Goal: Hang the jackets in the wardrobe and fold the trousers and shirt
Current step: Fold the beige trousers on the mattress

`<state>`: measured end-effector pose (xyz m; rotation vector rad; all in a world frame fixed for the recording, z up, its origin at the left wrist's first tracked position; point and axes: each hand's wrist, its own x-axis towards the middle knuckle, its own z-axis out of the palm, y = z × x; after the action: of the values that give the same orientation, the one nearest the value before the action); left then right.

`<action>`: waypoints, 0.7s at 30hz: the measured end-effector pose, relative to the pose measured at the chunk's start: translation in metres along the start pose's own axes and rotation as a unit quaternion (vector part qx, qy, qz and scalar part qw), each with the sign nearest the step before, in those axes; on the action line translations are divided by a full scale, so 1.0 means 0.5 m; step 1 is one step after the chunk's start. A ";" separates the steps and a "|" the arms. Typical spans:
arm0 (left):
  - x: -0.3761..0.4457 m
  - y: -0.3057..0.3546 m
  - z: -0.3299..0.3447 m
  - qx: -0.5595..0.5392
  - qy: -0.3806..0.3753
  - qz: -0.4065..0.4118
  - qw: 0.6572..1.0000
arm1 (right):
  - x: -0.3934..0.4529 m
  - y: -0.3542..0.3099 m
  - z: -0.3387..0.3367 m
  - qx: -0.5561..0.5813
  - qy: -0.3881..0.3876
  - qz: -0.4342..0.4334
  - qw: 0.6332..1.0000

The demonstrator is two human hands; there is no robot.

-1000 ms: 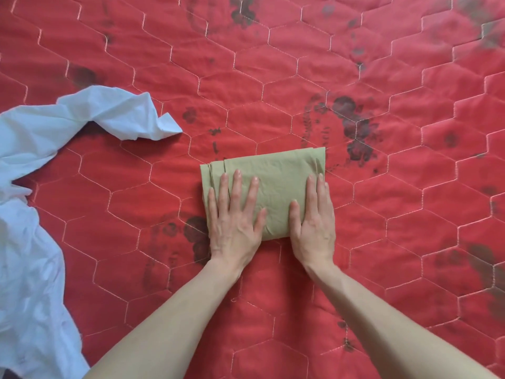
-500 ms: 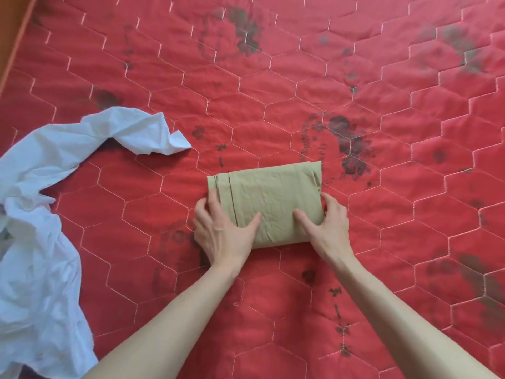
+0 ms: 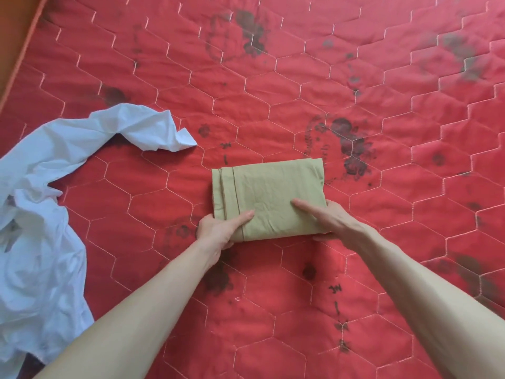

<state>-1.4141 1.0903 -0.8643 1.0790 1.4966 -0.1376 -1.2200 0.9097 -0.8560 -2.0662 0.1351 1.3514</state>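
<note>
trousers (image 3: 269,198), olive, folded into a compact rectangle, lying mid-mattress (image 3: 382,132); being gripped at near corners, left hand (image 3: 218,228) and right hand (image 3: 328,217) thumbs over, fingers under; folding step seemingly closing, lifting aside next; white shirt (image 3: 49,187) crumpled at left, awaiting folding.

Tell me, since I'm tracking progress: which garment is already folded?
The olive-green garment, a neat rectangle gripped by both hands; the white garment lies crumpled at the left.
</note>
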 end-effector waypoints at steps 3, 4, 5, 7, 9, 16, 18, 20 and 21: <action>0.010 0.005 -0.021 0.001 -0.064 -0.011 0.998 | 0.004 0.015 0.015 0.077 0.013 -0.056 0.995; 0.013 0.005 -0.025 -0.007 -0.077 -0.010 0.997 | 0.005 0.022 0.020 0.086 0.028 -0.086 0.992; 0.014 0.003 -0.030 -0.018 -0.090 -0.008 0.996 | 0.003 0.029 0.024 0.095 0.040 -0.116 0.988; 0.011 0.002 -0.041 -0.038 -0.119 0.000 0.992 | -0.011 0.037 0.028 0.113 0.047 -0.158 0.980; -0.003 0.003 -0.058 -0.053 -0.159 0.008 0.986 | -0.035 0.039 0.029 0.122 0.041 -0.187 0.974; -0.116 0.047 -0.129 -0.118 -0.265 -0.017 0.957 | -0.186 0.008 0.004 0.149 0.015 -0.231 0.961; -0.171 0.062 -0.155 -0.123 -0.292 -0.038 0.948 | -0.252 -0.015 -0.010 0.152 0.004 -0.235 0.960; -0.240 0.077 -0.180 -0.127 -0.319 -0.044 0.938 | -0.325 -0.037 -0.023 0.155 -0.006 -0.238 0.959; -0.274 0.082 -0.191 -0.140 -0.327 -0.044 0.934 | -0.363 -0.047 -0.029 0.156 -0.008 -0.239 0.958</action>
<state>-1.4774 1.1016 -0.7050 0.6413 0.9227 -0.3052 -1.2824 0.8728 -0.6874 -1.6808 -0.1428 0.9762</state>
